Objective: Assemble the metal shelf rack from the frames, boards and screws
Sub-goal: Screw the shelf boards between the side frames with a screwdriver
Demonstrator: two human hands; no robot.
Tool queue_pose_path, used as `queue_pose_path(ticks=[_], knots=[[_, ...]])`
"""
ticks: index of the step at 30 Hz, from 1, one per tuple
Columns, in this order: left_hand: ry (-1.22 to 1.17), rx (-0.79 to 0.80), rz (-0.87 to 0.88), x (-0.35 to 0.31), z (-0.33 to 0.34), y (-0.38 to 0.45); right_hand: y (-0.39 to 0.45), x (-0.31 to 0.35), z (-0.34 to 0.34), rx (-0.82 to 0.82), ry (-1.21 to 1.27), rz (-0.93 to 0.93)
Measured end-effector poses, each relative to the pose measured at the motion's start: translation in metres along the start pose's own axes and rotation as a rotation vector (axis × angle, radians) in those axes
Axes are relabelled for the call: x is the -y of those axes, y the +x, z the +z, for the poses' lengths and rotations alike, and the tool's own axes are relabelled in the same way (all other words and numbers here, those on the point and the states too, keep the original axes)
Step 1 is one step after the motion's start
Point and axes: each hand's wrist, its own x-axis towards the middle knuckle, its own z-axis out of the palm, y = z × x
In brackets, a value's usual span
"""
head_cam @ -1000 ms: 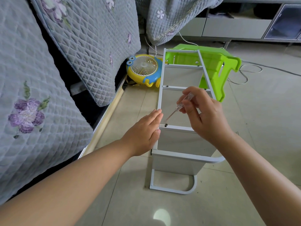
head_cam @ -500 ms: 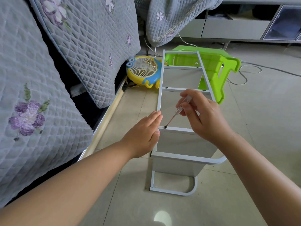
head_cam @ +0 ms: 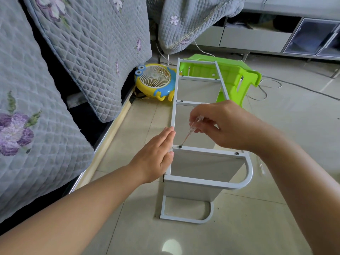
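Note:
The white metal shelf rack (head_cam: 211, 182) lies on its side on the tiled floor, its frames joined by pale boards. My left hand (head_cam: 156, 157) presses flat with straight fingers against the rack's left upright. My right hand (head_cam: 226, 126) pinches a small clear-handled screwdriver (head_cam: 191, 129). Its tip sits in a dark screw (head_cam: 180, 147) at the left end of a crossbar. Another screw (head_cam: 237, 153) shows at the right end of the same bar.
A quilted grey sofa (head_cam: 46, 116) fills the left side. A yellow and blue toy fan (head_cam: 155, 80) and an overturned green plastic stool (head_cam: 237, 78) lie beyond the rack. Cables (head_cam: 265, 89) trail on the floor at right, below a grey cabinet (head_cam: 257, 37).
My right hand has shifted slightly on the screwdriver while its tip stays on the screw. My left hand stays against the upright.

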Motion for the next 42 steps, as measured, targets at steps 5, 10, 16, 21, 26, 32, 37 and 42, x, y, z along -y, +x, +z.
queue_pose_path(ticks=[5,10,16,21,26,32,37,42], knots=[[-0.044,-0.033,0.015,0.004,0.006,0.002,0.012,0.015,-0.016,0.273,-0.185,0.124],[-0.098,-0.050,0.018,0.007,0.011,0.002,0.032,0.022,-0.024,0.461,-0.607,0.292],[-0.153,-0.085,0.060,0.011,0.016,0.001,0.034,0.027,-0.028,0.594,-0.409,0.213],[-0.141,-0.117,0.086,0.013,0.020,0.001,0.042,0.033,-0.024,0.566,-0.566,0.173],[-0.160,-0.108,0.085,0.011,0.021,0.001,0.043,0.035,-0.025,0.619,-0.521,0.295],[-0.155,-0.169,0.122,0.015,0.025,0.003,0.038,0.036,-0.023,0.562,-0.523,0.319],[-0.253,-0.205,0.095,0.013,0.030,0.002,0.041,0.032,-0.019,0.545,-0.495,0.415],[-0.223,-0.185,0.094,0.011,0.026,0.002,0.034,0.038,-0.027,0.621,-0.434,0.317]])
